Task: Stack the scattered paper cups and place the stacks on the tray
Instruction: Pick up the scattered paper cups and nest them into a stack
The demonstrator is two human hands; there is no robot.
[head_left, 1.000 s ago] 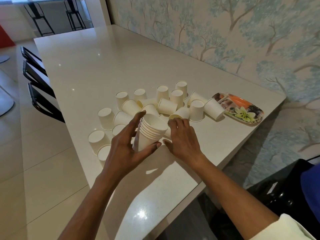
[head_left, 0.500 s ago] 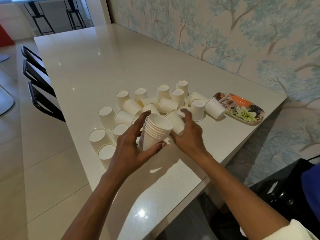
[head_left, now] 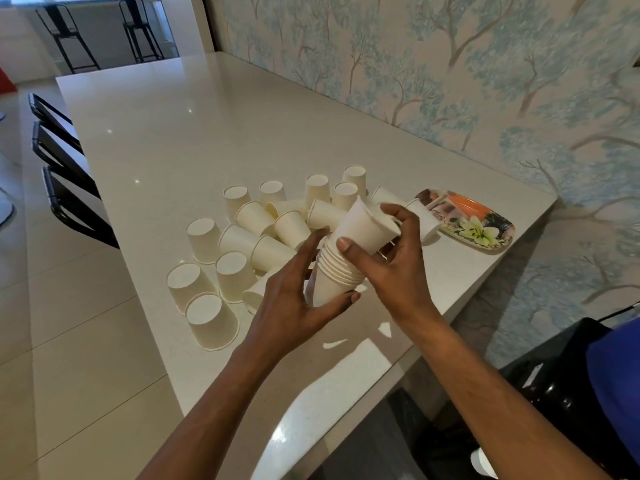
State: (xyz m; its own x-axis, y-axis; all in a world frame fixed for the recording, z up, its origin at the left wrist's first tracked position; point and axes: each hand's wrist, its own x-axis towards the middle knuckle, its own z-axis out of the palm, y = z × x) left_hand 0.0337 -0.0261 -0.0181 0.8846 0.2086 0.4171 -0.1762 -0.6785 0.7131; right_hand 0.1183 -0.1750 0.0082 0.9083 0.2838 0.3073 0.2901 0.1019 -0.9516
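Holding a nested stack of white paper cups (head_left: 334, 278), the left hand (head_left: 291, 306) has its thumb under the lower wall and its fingers along the upper side. The stack is tilted, with its mouth up and to the right. I cannot tell whether its base touches the tabletop.

The right hand (head_left: 394, 268) grips a single white paper cup (head_left: 367, 226), thumb on the near wall and fingers curled round the far rim. This cup is also tilted. Its base is at the mouth of the stack, and most of its body stands clear above the nested rims.

Both hands meet over the near right part of the long glossy white tabletop (head_left: 207, 126).

The loose white paper cups (head_left: 204, 239) cluster left of and behind the hands. Some stand upside down and some lie on their sides, several touching. Two inverted ones sit close to the near edge.

An oval tray printed with a flower and orange shapes (head_left: 485, 233) lies to the right near the tabletop's end, apart from the held stack. One cup on its side lies just beside the tray's left end, partly hidden by the right hand.

A wall papered with pale blue trees (head_left: 450, 64) runs along the far side. Dark chairs (head_left: 65, 199) are tucked in at the left edge.
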